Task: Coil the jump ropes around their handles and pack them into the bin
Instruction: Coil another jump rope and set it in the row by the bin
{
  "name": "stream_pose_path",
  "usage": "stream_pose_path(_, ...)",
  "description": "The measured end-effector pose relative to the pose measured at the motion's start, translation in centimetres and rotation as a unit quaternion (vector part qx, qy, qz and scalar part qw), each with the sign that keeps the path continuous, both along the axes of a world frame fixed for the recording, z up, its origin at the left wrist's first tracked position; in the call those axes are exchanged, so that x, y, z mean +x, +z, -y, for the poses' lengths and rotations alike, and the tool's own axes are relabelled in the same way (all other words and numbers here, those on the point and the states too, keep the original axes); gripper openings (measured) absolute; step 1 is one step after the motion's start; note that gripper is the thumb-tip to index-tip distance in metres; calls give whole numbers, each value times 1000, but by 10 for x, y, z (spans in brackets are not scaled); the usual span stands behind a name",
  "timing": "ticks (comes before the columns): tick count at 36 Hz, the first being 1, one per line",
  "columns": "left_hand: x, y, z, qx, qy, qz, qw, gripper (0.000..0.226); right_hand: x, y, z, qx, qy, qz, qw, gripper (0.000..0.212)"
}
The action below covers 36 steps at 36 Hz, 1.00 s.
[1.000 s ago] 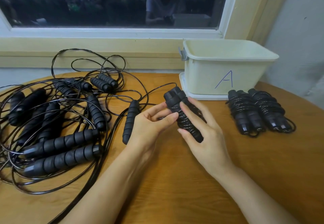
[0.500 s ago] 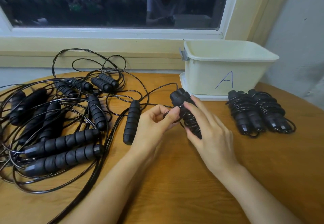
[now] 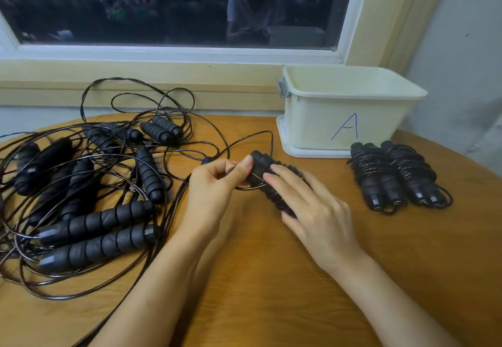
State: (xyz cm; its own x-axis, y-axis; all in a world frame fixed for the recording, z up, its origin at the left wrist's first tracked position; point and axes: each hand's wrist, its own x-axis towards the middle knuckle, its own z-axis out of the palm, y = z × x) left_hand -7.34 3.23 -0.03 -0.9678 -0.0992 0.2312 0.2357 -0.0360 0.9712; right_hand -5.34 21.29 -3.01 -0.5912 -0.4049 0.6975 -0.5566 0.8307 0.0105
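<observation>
At the table's middle, my right hand point(image 3: 312, 208) grips a pair of black foam handles point(image 3: 262, 167) with black rope wound round them. My left hand point(image 3: 214, 183) pinches the thin black rope point(image 3: 244, 188) beside the handles' top end. A loose loop of that rope point(image 3: 267, 133) rises toward the bin. The cream bin point(image 3: 350, 107), marked with a blue A, stands open at the back right. Two coiled jump ropes point(image 3: 396, 175) lie on the table in front of the bin's right end.
A tangle of loose black jump ropes with several foam handles point(image 3: 95, 221) covers the left of the wooden table point(image 3: 271, 278). A window sill point(image 3: 163, 74) runs along the back. The wall point(image 3: 461, 61) stands right of the bin.
The handle bundle has tilted and shifted slightly right. My left hand went from touching the handles to pinching the rope and drawing it round them. The loose handle behind my left hand is now mostly hidden.
</observation>
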Motion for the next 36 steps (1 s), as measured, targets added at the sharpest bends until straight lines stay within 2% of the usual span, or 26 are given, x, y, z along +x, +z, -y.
stream_pose_path(3, -1, 2, 5, 22, -11, 27, 999, 39, 0, 0, -1, 5, 7, -11, 1000, 83)
stream_pose_path(7, -3, 7, 8, 112, -36, 77, 990, 47, 1, 0, 0, 5, 43, -31, 999, 89)
stream_pose_path(11, -3, 7, 10, 123, -60, 117, 984, 54, 1, 0, 0, -10, 53, -43, 998, 91)
stream_pose_path(12, -3, 7, 9, 131, -66, 131, 980, 52, 1, 0, 0, -11, 50, -46, 998, 92)
stream_pose_path(14, -2, 6, 6, 170, -71, 164, 969, 34, 2, 2, 0, -14, 40, -47, 998, 89)
stream_pose_path(18, 2, 4, -6, 304, -71, 215, 925, 15, 5, 6, 1, -27, 12, -38, 999, 81)
stream_pose_path(20, 4, 1, -14, 360, -76, 216, 905, 23, 4, 5, 2, -43, 2, -26, 999, 83)
stream_pose_path(22, 6, -1, -21, 376, -86, 185, 904, 39, 3, 2, 3, -67, -2, -11, 998, 88)
stream_pose_path(24, 9, -4, -28, 363, -88, 140, 917, 45, 1, 0, 3, -101, -1, 8, 995, 89)
stream_pose_path(26, 12, -4, -34, 327, -90, 94, 936, 38, 0, -2, 2, -144, 2, 33, 989, 86)
stream_pose_path(29, 15, -10, -39, 210, -49, 21, 976, 35, -1, -3, 3, -208, 11, 80, 975, 83)
stream_pose_path(31, 15, -18, -39, 98, -20, -51, 994, 30, -1, -3, 3, -247, 24, 122, 961, 82)
stream_pose_path(34, 14, -25, -38, -106, 46, -155, 981, 31, -1, -2, 2, -295, 39, 165, 940, 81)
stream_pose_path(36, 14, -25, -38, -187, 74, -193, 960, 33, -1, -3, -1, -307, 40, 177, 934, 80)
